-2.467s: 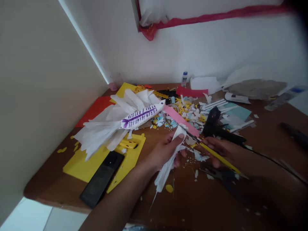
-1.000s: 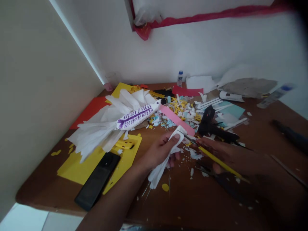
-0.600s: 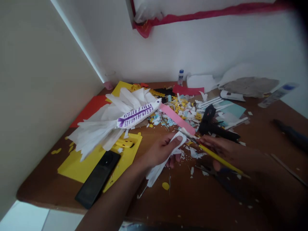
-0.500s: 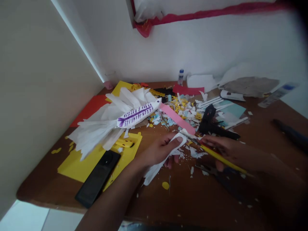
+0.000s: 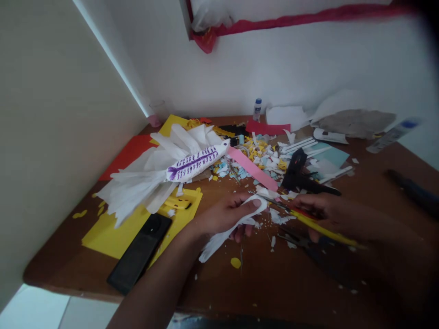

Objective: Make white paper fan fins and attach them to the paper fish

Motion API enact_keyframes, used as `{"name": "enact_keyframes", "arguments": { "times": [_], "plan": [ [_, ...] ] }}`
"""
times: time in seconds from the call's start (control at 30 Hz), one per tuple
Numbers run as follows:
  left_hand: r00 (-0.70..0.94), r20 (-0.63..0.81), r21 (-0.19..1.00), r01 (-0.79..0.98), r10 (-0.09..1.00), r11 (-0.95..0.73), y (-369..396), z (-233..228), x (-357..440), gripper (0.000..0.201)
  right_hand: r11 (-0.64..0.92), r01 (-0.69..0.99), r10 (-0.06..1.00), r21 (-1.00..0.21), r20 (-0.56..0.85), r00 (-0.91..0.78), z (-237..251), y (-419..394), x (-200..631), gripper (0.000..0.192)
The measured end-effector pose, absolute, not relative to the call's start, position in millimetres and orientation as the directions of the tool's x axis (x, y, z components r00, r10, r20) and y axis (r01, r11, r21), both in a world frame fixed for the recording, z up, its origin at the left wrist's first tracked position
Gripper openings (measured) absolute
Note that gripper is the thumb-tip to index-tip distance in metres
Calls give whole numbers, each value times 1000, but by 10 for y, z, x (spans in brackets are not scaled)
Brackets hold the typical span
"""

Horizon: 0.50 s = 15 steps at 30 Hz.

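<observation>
The left hand (image 5: 224,214) pinches a strip of white paper (image 5: 226,228) just above the table (image 5: 274,283), thumb on top so its far end sticks out toward the blade. The right hand (image 5: 315,212) is closed round a yellow knife (image 5: 318,228), its tip aimed at that end, with paper scraps (image 5: 274,214) lying just beneath

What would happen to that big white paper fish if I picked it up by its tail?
The white paper fish would probably flop: its fins are thin, loosely layered strips spreading over the yellow sheet. It likely weighs almost nothing, being all paper. The strips look easy to tear or crumple, so lifting the purple-marked body seems safer.
</observation>
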<state>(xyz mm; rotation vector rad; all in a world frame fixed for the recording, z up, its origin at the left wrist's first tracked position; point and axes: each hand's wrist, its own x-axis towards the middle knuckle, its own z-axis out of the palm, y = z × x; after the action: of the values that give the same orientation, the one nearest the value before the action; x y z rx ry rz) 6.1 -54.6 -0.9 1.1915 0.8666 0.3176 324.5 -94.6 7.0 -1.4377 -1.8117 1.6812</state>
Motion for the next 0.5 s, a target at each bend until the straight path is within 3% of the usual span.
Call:
{"name": "enact_keyframes", "arguments": {
  "times": [0.23, 0.5],
  "plan": [
    [731, -419, 901, 259, 539, 350, -534, -51, 70, 60, -198, 475, 666, -857, -473, -576, 32, -911, 3264, 58],
    [709, -417, 903, 250, 569, 350, -526, -47, 83, 60, -217, 495, 762, -841, -463, -453, -16, -886, 3220, 53]
  ]
}}
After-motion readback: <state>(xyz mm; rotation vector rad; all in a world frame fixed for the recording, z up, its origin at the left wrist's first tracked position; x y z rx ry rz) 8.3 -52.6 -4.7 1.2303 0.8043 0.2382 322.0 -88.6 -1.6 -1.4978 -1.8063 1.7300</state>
